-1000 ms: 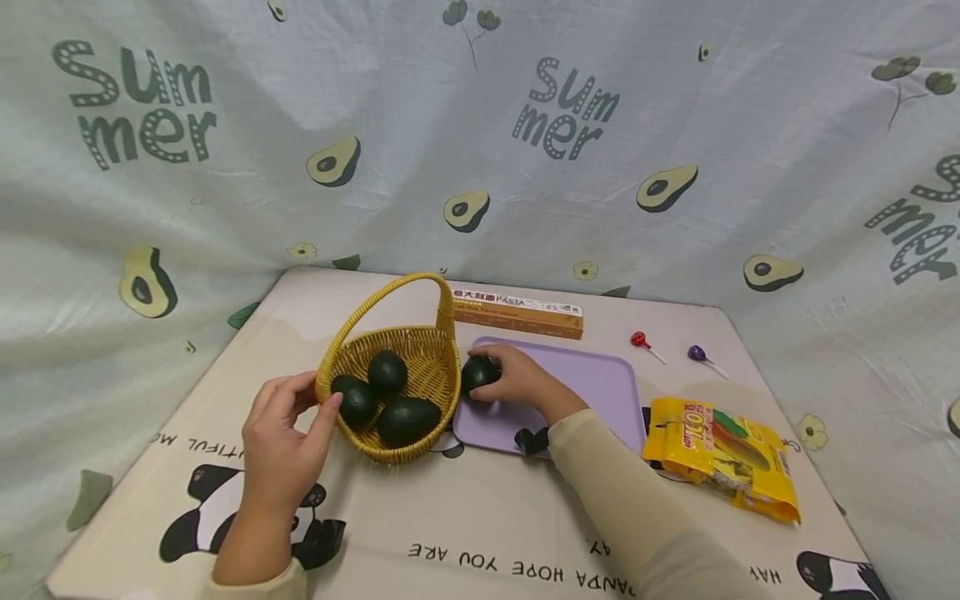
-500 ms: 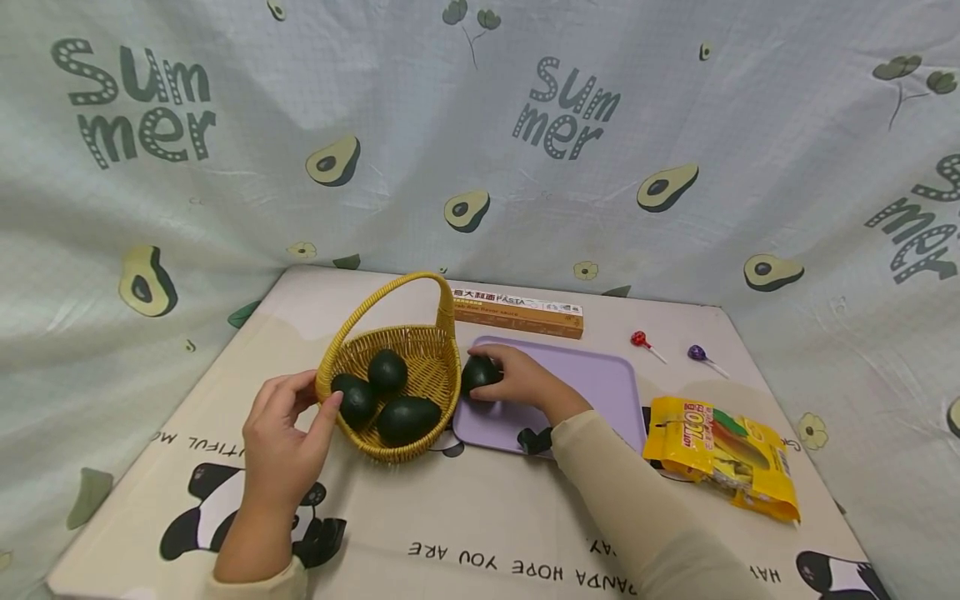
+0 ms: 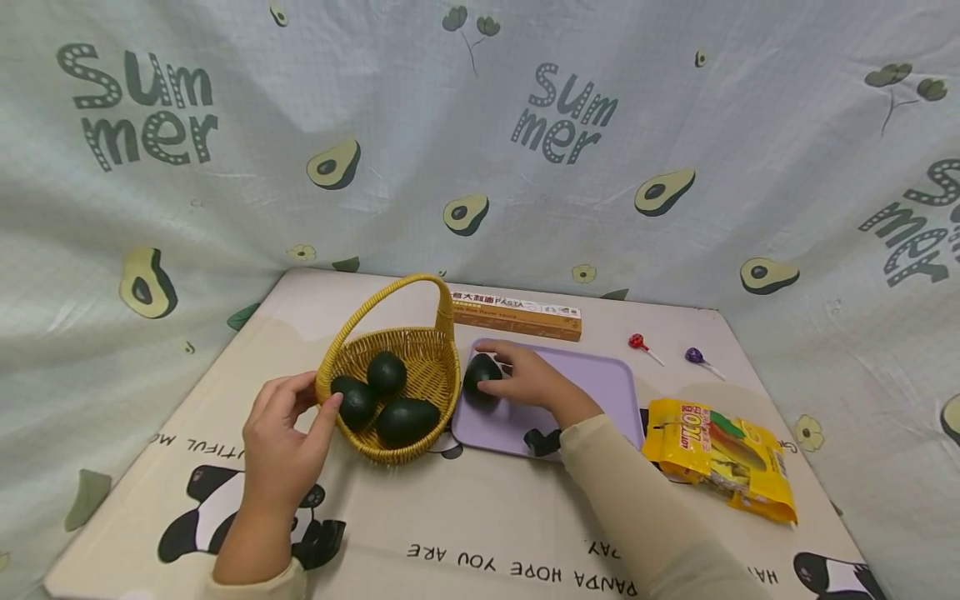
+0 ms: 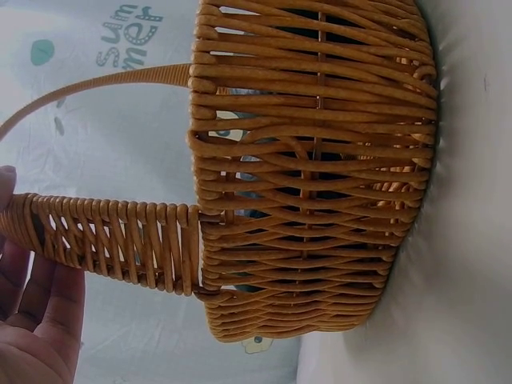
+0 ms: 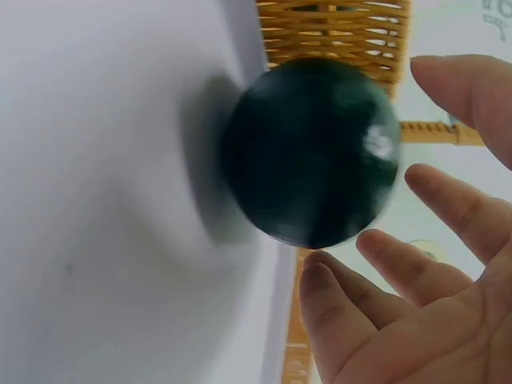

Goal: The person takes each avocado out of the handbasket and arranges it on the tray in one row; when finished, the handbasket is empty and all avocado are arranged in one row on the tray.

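The left hand (image 3: 288,433) holds the yellow wicker basket (image 3: 397,454) at the left base of its handle, thumb on one side and fingers on the other; the left wrist view shows the handle (image 4: 120,240) between them. Three dark green avocados (image 3: 407,422) lie inside the basket. Another avocado (image 3: 481,377) rests on the left end of the lilac tray (image 3: 600,379). Around it the right hand (image 3: 534,382) is spread, and in the right wrist view its fingers stand apart from the avocado (image 5: 312,152), with a gap at the thumb.
Behind the tray lies a long pasta box (image 3: 517,319). To the right are a red lollipop (image 3: 638,341), a purple lollipop (image 3: 695,356) and a yellow candy bag (image 3: 723,454). A patterned cloth (image 3: 420,100) hangs behind the table.
The right hand has loosened from the avocado on the tray, its fingers spreading and the hand shifting slightly right. The left hand and the basket have stayed in place.
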Demonstrator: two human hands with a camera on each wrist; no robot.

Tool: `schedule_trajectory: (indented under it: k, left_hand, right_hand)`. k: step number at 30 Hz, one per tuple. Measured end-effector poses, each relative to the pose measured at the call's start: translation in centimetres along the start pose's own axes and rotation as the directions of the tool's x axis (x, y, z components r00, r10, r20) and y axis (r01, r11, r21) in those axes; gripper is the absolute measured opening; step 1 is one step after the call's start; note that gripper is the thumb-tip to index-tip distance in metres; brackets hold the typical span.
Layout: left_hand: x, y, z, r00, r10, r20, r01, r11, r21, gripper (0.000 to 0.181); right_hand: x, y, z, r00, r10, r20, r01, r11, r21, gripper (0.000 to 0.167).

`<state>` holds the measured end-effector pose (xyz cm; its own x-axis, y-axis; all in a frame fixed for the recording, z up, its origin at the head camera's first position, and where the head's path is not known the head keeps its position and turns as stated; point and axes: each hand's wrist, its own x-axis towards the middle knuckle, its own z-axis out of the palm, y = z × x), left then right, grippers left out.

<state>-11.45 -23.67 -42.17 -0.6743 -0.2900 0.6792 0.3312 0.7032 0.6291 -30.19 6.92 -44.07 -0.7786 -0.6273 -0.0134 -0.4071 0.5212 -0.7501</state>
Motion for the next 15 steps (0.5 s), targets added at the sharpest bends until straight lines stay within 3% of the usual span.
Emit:
schedule_trajectory:
  k: [15]
  left_hand:
    - [-0.1, 0.1, -0.1, 1.0, 0.002, -0.002, -0.002, 1.0, -0.002, 0.036]
  right_hand:
    - [-1.7, -3.3, -2.2, 0.995, -0.08, -0.052, 0.082, 0.996, 0.024, 0.071]
